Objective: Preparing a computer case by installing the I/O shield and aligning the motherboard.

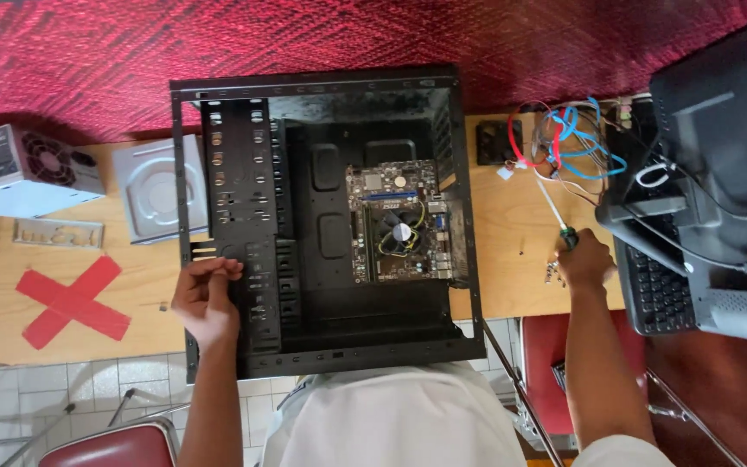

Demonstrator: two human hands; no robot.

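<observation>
We saw two hands. Left hand (207,297) rested on the near-left edge of one open case (326,225), fingers curled on the frame. Right hand (584,261) was closed around one screwdriver (557,218), tip pointing away, on the table (503,259) right of the case; small screws (552,272) lay beside it, uncounted. Inside the case: one motherboard (399,220). Farther left: one red tape cross (73,301), one drive (159,190), one power supply (23,171). Farther right: one keyboard (659,290), a cable bundle (568,143).

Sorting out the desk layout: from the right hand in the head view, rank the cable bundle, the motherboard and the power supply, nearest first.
From the right hand:
1. Cable bundle, just above it.
2. Motherboard, inside the black case, toward the middle.
3. Power supply, far left end of the desk.
</observation>
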